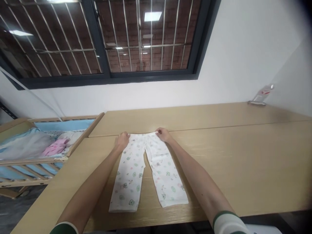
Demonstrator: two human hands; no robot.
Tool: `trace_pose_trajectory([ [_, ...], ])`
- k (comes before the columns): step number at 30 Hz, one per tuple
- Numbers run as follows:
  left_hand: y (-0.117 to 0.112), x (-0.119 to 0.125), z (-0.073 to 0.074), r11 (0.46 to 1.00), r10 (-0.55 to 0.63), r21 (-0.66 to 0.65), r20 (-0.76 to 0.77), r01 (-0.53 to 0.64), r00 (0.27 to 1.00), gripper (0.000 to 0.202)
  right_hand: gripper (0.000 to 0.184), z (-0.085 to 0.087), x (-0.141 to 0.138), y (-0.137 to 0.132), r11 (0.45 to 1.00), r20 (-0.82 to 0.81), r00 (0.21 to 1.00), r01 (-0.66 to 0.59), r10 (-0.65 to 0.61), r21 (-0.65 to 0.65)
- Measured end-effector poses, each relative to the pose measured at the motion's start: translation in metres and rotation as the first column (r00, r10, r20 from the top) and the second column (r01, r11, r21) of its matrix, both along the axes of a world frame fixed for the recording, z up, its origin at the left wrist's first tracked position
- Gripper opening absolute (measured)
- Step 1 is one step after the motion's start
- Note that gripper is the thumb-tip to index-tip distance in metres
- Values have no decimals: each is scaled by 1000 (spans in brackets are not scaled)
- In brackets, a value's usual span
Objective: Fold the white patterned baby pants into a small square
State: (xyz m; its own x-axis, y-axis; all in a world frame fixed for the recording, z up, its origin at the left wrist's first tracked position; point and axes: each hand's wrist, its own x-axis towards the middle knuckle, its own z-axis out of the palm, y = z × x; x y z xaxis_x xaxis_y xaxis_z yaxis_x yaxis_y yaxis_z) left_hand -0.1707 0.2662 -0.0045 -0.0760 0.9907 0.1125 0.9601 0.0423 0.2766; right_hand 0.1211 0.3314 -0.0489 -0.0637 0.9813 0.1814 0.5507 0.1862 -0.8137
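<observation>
Grasped green-printed white pants [131, 175], laid flat on wood-grain tabletop [231, 162], by waistband [143, 135] corners, left hand [122, 140] at 11 o'clock, right hand [163, 134] at 1, apparently for straightening, and likely needed even tension next.

The left hand [122, 141] partly hides the far left corner of the patterned trousers [130, 174], the right hand [164, 134] the far right corner; the smallest printed motifs are too tiny to make out. Both sleeves [227, 222] are cut off on the near side. The desk [243, 162] runs out of view at right, the crib [48, 161] and window [104, 42] at left. What the crumpled pink cloth [56, 147] is cannot be told. Markings on the far right package [263, 94] are blurred. A white object [264, 229], near right, is mostly hidden.
</observation>
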Motion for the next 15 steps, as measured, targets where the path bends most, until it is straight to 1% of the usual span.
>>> trace_pose_trajectory([
  [2, -9, 8, 9, 999, -8, 44, -13, 9, 1000, 30, 11, 0, 5, 3, 1000, -17, 1000, -15, 15, -27],
  [4, -25, 25, 19, 994, -57, 93, -25, 59, 998, 35, 17, 2, 10, 3, 998, -44, 999, -28, 25, -57],
  [6, -50, 50, 28, 979, -173, 106, -33, 176, 984, 35, 21, 6, 14, 2, 996, -76, 997, -40, 33, -83],
  [8, -86, 80, 32, 937, -342, 64, -29, 343, 939, 28, 22, 10, 16, 0, 993, -106, 993, -55, 44, -107],
  [9, -107, 95, 32, 903, -428, 29, -20, 428, 904, 27, 22, 12, 16, -2, 991, -119, 992, -63, 49, -118],
  [10, -129, 110, 32, 839, -544, -15, -5, 544, 839, 30, 23, 13, 16, -4, 990, -129, 990, -68, 51, -127],
  [11, -151, 124, 30, 718, -694, -72, -9, 692, 720, 36, 24, 14, 16, -5, 988, -137, 989, -71, 52, -135],
  [12, -171, 135, 28, 626, -778, -106, -30, 772, 627, 42, 26, 15, 16, -7, 987, -144, 988, -72, 51, -141],
  [14, -201, 153, 23, 562, -827, -159, -85, 812, 556, 47, 27, 16, 16, -9, 986, -153, 987, -73, 50, -152],
  [15, -211, 159, 20, 564, -826, -176, -99, 807, 556, 49, 27, 17, 16, -10, 985, -156, 986, -76, 51, -156],
])
